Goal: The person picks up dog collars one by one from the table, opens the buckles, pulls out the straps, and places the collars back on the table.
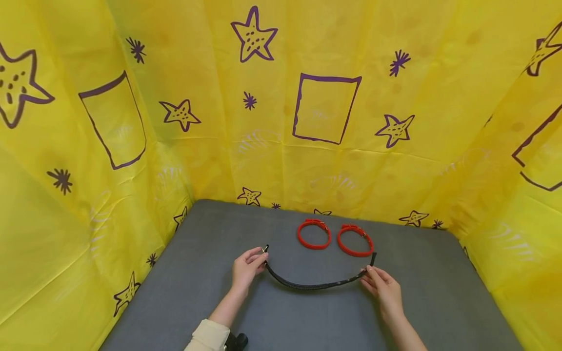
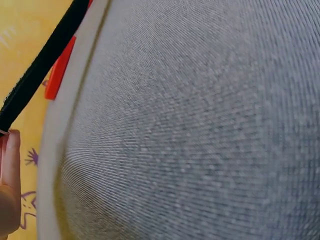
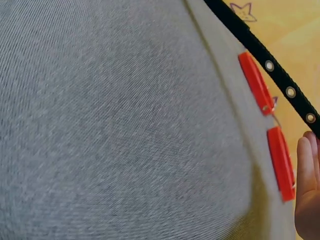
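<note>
A black collar (image 1: 313,287) hangs in a shallow curve between my two hands, unbuckled. My left hand (image 1: 247,268) pinches its buckle end, where a bit of metal shows. The other end is pinched by my right hand (image 1: 384,288), and its tip sticks up past the fingers. In the right wrist view the black strap (image 3: 255,45) shows several metal-ringed holes near the right fingers. Beyond it on the grey surface lie two red collars, the left one (image 1: 300,239) and the right one (image 1: 340,243), each closed into a ring.
The grey table (image 1: 246,224) has yellow cloth (image 1: 210,97) printed with purple stars and shapes behind it and along both sides. A black object (image 1: 239,341), partly cut off, shows by the left sleeve (image 1: 208,335).
</note>
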### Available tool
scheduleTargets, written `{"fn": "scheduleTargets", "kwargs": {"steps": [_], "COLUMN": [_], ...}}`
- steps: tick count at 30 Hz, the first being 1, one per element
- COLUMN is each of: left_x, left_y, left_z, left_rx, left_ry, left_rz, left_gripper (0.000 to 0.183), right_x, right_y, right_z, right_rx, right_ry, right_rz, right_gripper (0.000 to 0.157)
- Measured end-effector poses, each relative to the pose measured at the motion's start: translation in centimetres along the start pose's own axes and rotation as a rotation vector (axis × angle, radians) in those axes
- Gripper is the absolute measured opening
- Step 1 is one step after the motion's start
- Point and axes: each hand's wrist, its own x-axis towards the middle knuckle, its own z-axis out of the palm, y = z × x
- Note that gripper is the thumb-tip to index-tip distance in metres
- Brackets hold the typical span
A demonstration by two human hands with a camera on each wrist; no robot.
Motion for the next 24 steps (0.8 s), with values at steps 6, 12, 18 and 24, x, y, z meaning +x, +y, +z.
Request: {"fn": "scheduleTargets", "kwargs": {"steps": [6,12,18,24], "left_x": [0.5,0.9,1.1,1.2], "left_y": [-0.6,-0.9,-1.1,-1.3], "left_z": [-0.5,-0.8,-1.1,-1.5], "left_rx": [-0.022,-0.029,-0.029,-0.002], "left_ry": [0.041,0.047,0.068,0.087], "left_rz": [-0.072,-0.082,-0.101,-0.131], "left_gripper": [0.041,0.042,0.041,0.038], "right_x": [0.3,0.6,0.9,1.0], "right_y": [0.8,1.2,1.3,1.6], "right_z": [-0.8,-1.3,-1.5,-1.8], "right_rx": [0.030,0.043,0.039,0.009], "right_ry": [0.009,0.008,0.020,0.030], "right_rz": [0.038,0.058,0.096,0.137], "right_gripper": [0.022,0.012,0.018,0.039]}}
